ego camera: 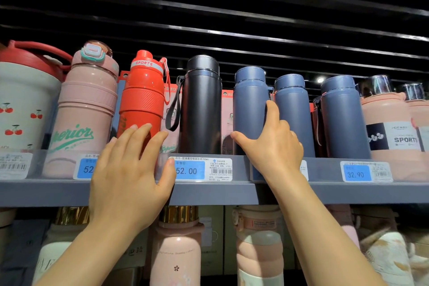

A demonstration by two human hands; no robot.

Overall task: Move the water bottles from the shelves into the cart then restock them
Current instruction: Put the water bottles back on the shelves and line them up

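Note:
A row of water bottles stands on the grey top shelf (209, 193): a cherry-print jug (25, 104), a pink bottle (86, 109), a red sports bottle (142, 97), a black flask (202, 104), three blue flasks and pink bottles at the right. My left hand (130, 179) reaches up in front of the red sports bottle, fingers straight, fingertips at its lower body, holding nothing. My right hand (276, 144) wraps the leftmost blue flask (249, 104), thumb on its left side and index finger up its right side.
Price tags (199, 169) sit behind a clear strip along the shelf front. Two more blue flasks (294, 109) (343, 116) stand close beside the gripped one. A lower shelf holds pink and patterned bottles (176, 251). Dark slats run overhead.

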